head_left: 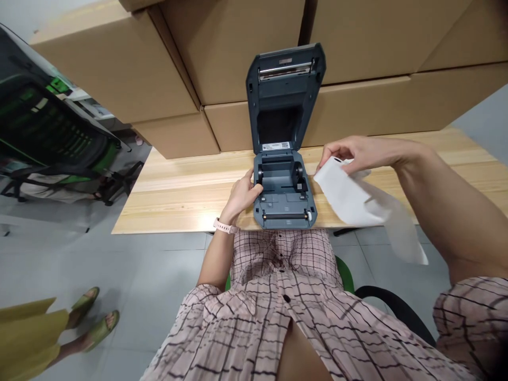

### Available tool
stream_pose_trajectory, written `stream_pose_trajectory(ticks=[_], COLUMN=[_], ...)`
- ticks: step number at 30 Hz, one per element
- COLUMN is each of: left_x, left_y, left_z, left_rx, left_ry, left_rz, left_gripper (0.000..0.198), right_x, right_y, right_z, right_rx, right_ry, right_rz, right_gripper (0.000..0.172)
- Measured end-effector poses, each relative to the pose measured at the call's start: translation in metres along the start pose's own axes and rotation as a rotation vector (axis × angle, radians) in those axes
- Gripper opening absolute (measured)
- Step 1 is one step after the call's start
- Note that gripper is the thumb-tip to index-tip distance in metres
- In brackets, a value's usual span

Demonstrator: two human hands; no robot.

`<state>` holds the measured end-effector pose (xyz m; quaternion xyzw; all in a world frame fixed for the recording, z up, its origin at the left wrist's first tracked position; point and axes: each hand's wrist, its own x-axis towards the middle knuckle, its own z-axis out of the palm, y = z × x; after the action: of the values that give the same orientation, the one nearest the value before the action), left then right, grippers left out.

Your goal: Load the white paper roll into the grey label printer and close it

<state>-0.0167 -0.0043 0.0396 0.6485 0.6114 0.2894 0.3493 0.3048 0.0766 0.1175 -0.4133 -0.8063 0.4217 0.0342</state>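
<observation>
A dark grey label printer point(283, 203) stands on the wooden table with its lid point(286, 100) raised and tilted back. Its inner bay shows black roll holders and no roll between them; a black roller runs across the front. My left hand point(243, 194) grips the printer's left side, thumb over the rim. To the right of the printer, my right hand point(347, 151) is closed around a roll of white label paper point(345, 198). The roll's dark core opening shows near the fingers. A loose strip of the paper hangs down past the table's front edge.
Large cardboard boxes point(254, 47) are stacked along the back of the wooden table point(178, 196). A black and green office chair point(55, 121) stands at the left. Below it, a person's feet in green slippers point(101, 328) are on the tiled floor.
</observation>
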Motion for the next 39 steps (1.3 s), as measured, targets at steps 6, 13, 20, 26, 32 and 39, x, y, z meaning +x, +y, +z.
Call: stream_pose_trajectory(ticks=[6,13,20,26,32,39], left_x=[0.001,0.003,0.002,0.001,0.002,0.005], left_y=[-0.003,-0.006,-0.006,-0.006,-0.008,-0.013], left_z=[0.001,0.003,0.003,0.003,0.004,0.006], left_rx=[-0.011,-0.012,-0.043,-0.075,-0.085,-0.094], left_ry=[0.010,0.015,0.006,0.009,0.015,0.007], left_rz=[-0.005,-0.004,0.005,0.012,0.018,0.014], left_gripper=[0.080,0.078,0.075,0.075,0.079,0.080], right_x=[0.017,0.062,0.077,0.087,0.094,0.081], right_y=[-0.041,-0.085,-0.063,-0.042,-0.048,-0.051], right_z=[0.010,0.032,0.039,0.042,0.055,0.058], right_rx=[-0.154,-0.646,-0.381,-0.370,-0.586,-0.501], right_ry=[-0.209,-0.234,-0.219,-0.199,-0.275,-0.238], right_rz=[-0.175,-0.251,-0.427,-0.411,-0.326,-0.391], right_gripper=[0.037,0.026,0.068,0.065,0.054,0.050])
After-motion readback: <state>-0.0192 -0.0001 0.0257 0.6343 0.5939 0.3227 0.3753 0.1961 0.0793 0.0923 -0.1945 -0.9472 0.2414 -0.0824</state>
